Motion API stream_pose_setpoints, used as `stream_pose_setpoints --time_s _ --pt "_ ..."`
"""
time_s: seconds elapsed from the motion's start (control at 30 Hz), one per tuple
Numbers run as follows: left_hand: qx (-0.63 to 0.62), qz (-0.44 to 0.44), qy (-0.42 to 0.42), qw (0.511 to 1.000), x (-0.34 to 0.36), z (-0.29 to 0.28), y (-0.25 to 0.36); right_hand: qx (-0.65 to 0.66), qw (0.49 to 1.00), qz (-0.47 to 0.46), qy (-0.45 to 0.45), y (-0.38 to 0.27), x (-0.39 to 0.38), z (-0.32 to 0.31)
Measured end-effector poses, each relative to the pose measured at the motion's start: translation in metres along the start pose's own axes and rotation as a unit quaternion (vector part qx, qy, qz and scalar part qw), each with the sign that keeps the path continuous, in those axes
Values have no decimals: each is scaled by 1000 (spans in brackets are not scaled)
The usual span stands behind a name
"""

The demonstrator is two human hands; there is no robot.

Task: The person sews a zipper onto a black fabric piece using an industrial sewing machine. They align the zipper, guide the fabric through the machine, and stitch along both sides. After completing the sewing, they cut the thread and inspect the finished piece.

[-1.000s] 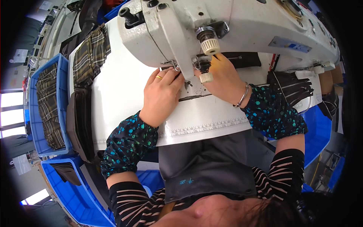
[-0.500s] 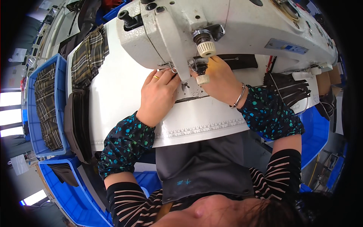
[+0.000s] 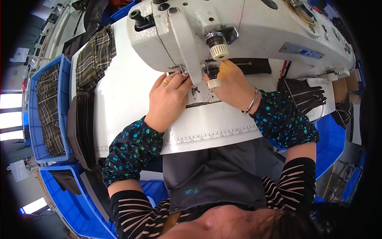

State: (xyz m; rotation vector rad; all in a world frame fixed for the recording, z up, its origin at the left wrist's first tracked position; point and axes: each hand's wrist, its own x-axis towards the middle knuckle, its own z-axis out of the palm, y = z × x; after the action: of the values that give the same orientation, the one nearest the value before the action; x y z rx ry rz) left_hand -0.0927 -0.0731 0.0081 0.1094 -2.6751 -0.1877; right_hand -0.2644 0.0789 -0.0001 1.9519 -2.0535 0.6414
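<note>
A white sewing machine (image 3: 246, 28) stands over a white work surface (image 3: 115, 99). My left hand (image 3: 169, 97) is left of the presser foot, its fingers bent together over a dark piece, partly hidden at their tips. My right hand (image 3: 229, 87) reaches in under the tension knobs, its fingertips hidden behind them. A dark zippered strip (image 3: 256, 65) lies behind my right hand. To the right, a bundle of dark zipper pieces (image 3: 298, 95) rests beside my sleeved forearm.
Folded plaid fabric (image 3: 94, 51) and a stack of dark brown pieces (image 3: 81, 123) lie at the left. A blue bin of plaid pieces (image 3: 49, 107), a lower blue bin (image 3: 69, 207) and another blue bin (image 3: 330, 147) flank the table. A ruler strip (image 3: 211, 133) runs along the near edge.
Both hands shifted slightly left in the picture, along with the machine and table, between the first frame and now. Their positions at the presser foot look nearly the same.
</note>
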Motion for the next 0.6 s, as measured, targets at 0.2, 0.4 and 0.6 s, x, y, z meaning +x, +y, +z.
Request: stream_pose_setpoints --time_s 0.2,0.4,0.6 --pt "7 4 1 1000 0 0 -2 -23 999 10 -37 -1 3 -20" --pt "13 3 -9 1000 -6 1 -3 -199 975 -49 -89 -16 -16 -32" --pt "-27 -15 -21 999 -15 -3 0 -22 982 -85 -166 -41 -12 -52"
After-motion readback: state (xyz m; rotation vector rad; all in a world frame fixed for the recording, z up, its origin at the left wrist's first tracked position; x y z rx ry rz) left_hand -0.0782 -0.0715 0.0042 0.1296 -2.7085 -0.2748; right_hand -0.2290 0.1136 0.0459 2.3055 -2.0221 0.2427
